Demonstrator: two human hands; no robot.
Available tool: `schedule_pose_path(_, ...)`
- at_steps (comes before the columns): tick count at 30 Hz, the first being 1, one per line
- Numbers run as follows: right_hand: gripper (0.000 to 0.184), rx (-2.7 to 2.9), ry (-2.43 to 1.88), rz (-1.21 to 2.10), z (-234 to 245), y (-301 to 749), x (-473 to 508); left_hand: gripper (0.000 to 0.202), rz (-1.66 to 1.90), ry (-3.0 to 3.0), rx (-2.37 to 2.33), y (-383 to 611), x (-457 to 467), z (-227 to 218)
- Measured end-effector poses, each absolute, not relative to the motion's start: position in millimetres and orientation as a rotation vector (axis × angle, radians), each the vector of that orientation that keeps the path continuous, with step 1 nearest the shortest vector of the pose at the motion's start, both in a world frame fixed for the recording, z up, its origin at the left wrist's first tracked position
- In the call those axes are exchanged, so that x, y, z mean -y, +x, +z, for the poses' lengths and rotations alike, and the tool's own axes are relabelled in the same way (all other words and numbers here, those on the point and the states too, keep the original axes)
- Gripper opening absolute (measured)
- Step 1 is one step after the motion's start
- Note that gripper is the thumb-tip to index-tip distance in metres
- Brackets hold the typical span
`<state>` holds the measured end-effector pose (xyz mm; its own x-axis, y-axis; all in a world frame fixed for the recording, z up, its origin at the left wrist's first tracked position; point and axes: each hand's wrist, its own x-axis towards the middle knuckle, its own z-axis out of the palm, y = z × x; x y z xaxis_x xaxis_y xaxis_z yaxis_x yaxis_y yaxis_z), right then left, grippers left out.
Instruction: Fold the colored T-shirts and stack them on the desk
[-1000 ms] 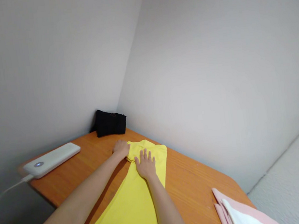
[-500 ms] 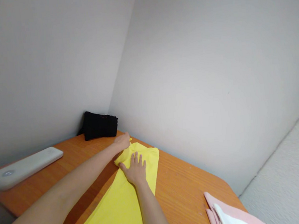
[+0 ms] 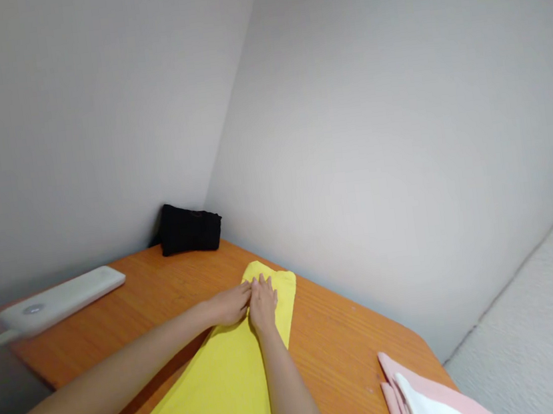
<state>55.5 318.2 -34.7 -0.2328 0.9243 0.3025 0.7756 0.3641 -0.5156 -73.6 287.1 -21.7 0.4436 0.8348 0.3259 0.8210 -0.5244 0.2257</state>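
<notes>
A yellow garment [image 3: 219, 395], its exact kind unclear, stretches lengthwise over the wooden table from the near edge toward the far corner. My left hand [image 3: 232, 305] rests palm down at its left edge, fingers extended and pressed onto the cloth. Right beside it, my right hand [image 3: 263, 302] lies on the fabric near its far end, fingers out flat. The two hands touch or nearly touch at the fingertips and thumb. Part of the cloth under them is hidden.
A folded black cloth item [image 3: 191, 229] stands in the far corner against the walls. A white oblong device [image 3: 66, 301] with a cable lies at the left edge. Folded pink and white fabric [image 3: 425, 393] sits front right on the wooden table [image 3: 335, 354].
My left hand has come back from the garment's far left corner to beside my right hand. The cloth portion it held now lies folded inward. My right hand has turned slightly and moved a little right.
</notes>
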Motion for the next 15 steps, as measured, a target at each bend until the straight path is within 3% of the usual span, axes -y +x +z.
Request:
schedule_pose_path(3,0.064,2.138,-1.527,0.379,-33,52,-315,0.058,0.621,2.612,-1.578,-82,-282,-26)
schedule_pose_path(15,0.057,2.308,-1.636,-0.071,-34,51,-309,0.049,0.542,2.666,-1.683,-80,-249,-32)
